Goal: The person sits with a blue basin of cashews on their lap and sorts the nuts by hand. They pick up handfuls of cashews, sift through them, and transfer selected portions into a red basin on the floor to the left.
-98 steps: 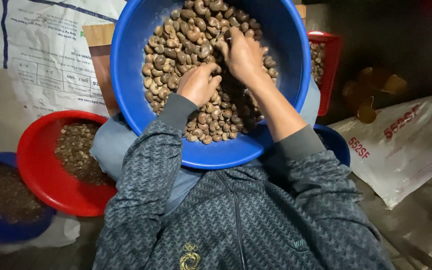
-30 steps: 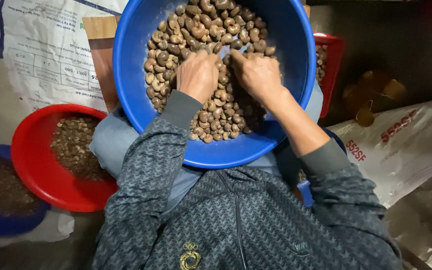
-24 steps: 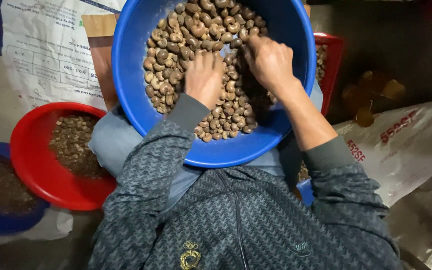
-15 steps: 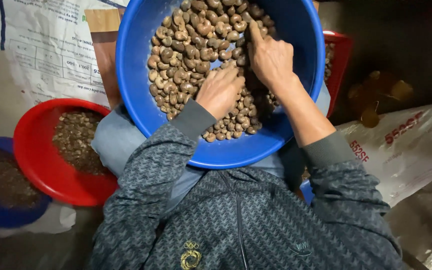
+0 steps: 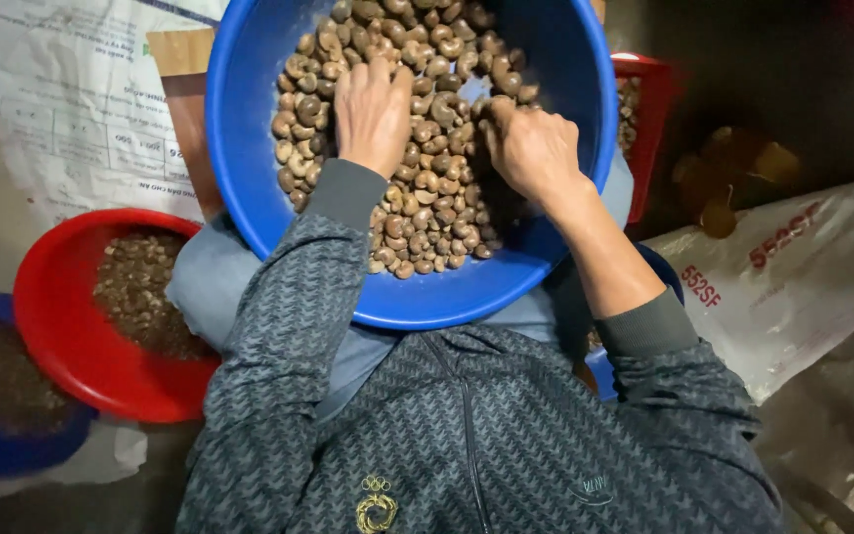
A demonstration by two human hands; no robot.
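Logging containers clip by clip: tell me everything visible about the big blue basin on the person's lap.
The blue basin is round, smooth and glossy, plastic by the look, with a rolled rim. Its far edge is cut off by the frame. It rests tilted on the person's lap and holds a heap of brown, kidney-shaped nuts covering most of its floor. The left hand and right hand both lie on the nuts inside it.

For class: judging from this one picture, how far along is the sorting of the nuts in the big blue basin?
Done: the red bowl on the person's left already holds a layer of small brown bits. In hand: the left hand and right hand both rest on the nuts in the blue basin. Left: the basin remains heaped, so most seems unsorted.
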